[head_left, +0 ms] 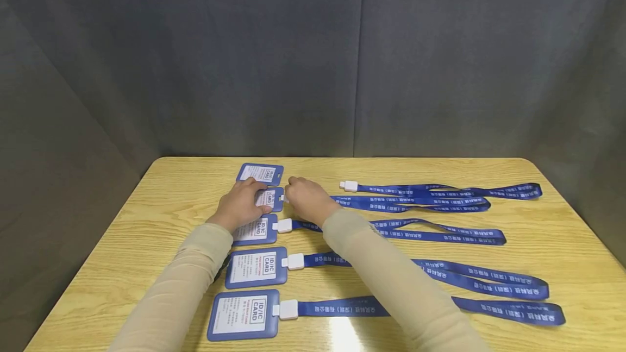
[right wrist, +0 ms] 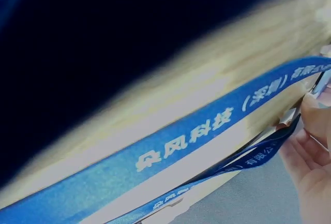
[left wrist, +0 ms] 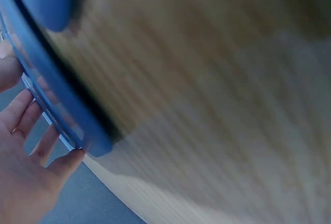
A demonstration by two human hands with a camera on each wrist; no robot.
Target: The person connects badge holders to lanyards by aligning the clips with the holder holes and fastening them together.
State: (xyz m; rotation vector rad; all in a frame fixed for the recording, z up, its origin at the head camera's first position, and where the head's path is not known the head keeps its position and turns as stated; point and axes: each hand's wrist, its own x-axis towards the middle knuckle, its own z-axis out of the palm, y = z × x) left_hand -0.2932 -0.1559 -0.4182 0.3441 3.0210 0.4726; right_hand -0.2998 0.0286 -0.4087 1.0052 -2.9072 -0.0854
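Observation:
My left hand (head_left: pixel 238 204) holds a blue ID card holder (head_left: pixel 270 199), the second from the far edge, with thumb and fingers at its edges. In the left wrist view the fingertips lie along the rim of the holder (left wrist: pixel 77 115). My right hand (head_left: pixel 308 199) pinches the end of a blue lanyard (head_left: pixel 415 201) right at the holder's slotted end. Its white clip is mostly hidden by the fingers. From the right wrist, the lanyard's printed strap (right wrist: pixel 196 136) runs toward the pinching fingers.
Beyond my left hand lies a separate card holder (head_left: pixel 260 173); a loose lanyard (head_left: pixel 450 190) with a white clip (head_left: pixel 349 185) is to the right. Nearer me, three holders, including the nearest (head_left: pixel 243 315), join lanyards stretched rightward under my right forearm. Dark cloth (head_left: pixel 313 58) hangs behind the table.

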